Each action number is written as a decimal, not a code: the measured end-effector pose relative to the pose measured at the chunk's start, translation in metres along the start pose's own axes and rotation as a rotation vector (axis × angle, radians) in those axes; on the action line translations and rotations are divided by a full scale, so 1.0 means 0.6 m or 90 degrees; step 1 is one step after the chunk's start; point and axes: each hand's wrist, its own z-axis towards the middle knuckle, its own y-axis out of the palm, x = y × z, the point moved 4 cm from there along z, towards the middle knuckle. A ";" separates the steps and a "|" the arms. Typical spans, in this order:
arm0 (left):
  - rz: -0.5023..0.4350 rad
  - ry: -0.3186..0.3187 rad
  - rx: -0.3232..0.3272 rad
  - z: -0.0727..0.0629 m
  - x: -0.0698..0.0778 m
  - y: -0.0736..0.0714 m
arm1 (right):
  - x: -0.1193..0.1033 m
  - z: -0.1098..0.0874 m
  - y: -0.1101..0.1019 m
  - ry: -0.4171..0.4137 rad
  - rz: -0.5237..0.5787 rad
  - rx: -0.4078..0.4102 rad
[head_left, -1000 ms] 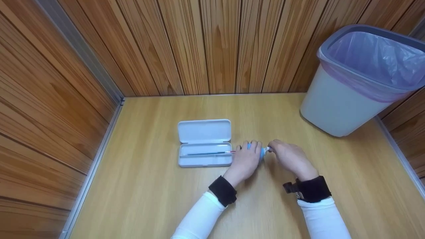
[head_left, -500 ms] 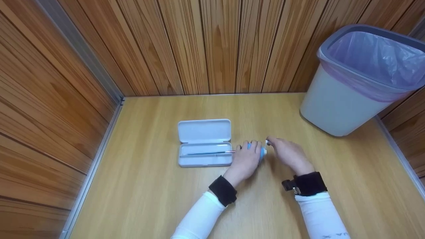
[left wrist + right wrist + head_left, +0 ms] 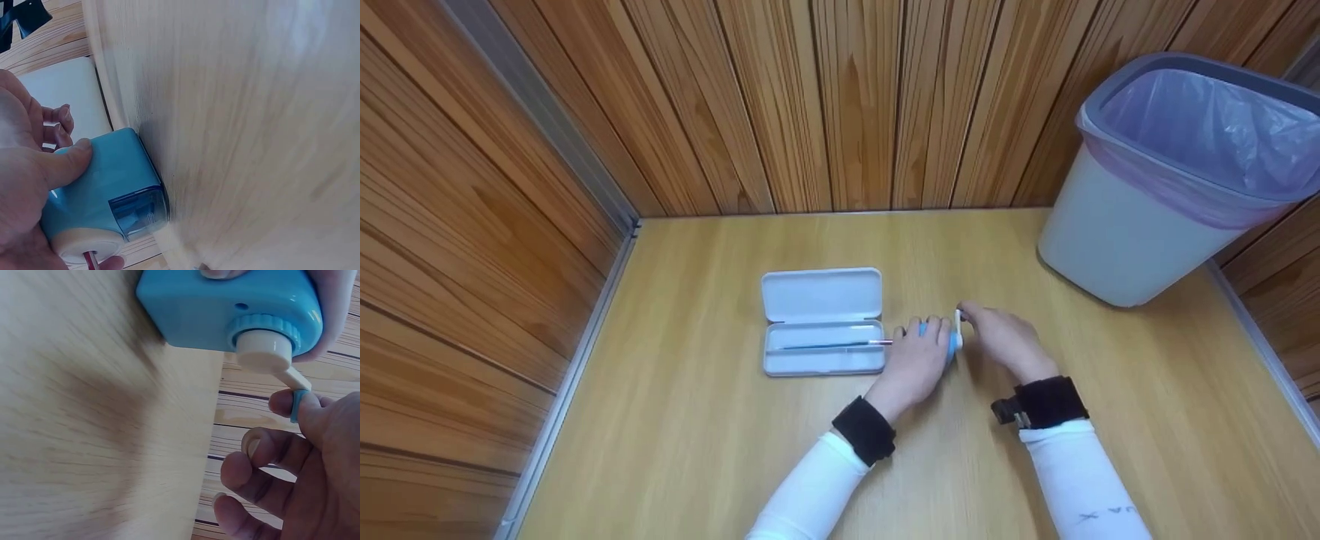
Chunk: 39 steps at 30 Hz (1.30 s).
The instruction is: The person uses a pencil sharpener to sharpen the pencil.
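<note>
A blue crank pencil sharpener (image 3: 101,174) stands on the table, largely covered by my left hand (image 3: 913,365) in the head view. That hand grips its body from above, thumb along one side. A red pencil (image 3: 90,260) sticks out of the sharpener's cream front ring; in the head view it reaches toward the pencil case. On the opposite end is a cream crank arm (image 3: 293,378) with a small blue knob (image 3: 298,405). My right hand (image 3: 1006,341) pinches that knob between thumb and index finger, its other fingers loosely curled. The crank points upward, away from me, in the head view.
An open white pencil case (image 3: 821,296) lies left of the sharpener, a thin pencil-like stick (image 3: 817,346) along its divider. At the back right stands a white waste bin (image 3: 1132,225) with a pinkish liner. Wooden walls (image 3: 855,105) border the table at the back and left.
My right hand has swung the crank round so that it now points upward in the head view, moving slightly away from me and left. My left hand keeps its hold on the sharpener.
</note>
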 end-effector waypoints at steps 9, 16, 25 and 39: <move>-0.006 -0.001 -0.020 0.003 0.001 0.001 | 0.013 0.012 0.012 0.028 0.028 -0.023; -0.028 -0.003 -0.026 0.003 0.002 -0.001 | 0.025 0.015 0.024 0.060 0.061 -0.030; 0.009 -0.003 0.020 0.001 0.000 -0.001 | 0.024 0.025 0.024 0.044 0.005 -0.009; -0.010 -0.008 0.005 -0.001 0.000 -0.001 | 0.026 0.024 0.039 0.028 -0.042 -0.016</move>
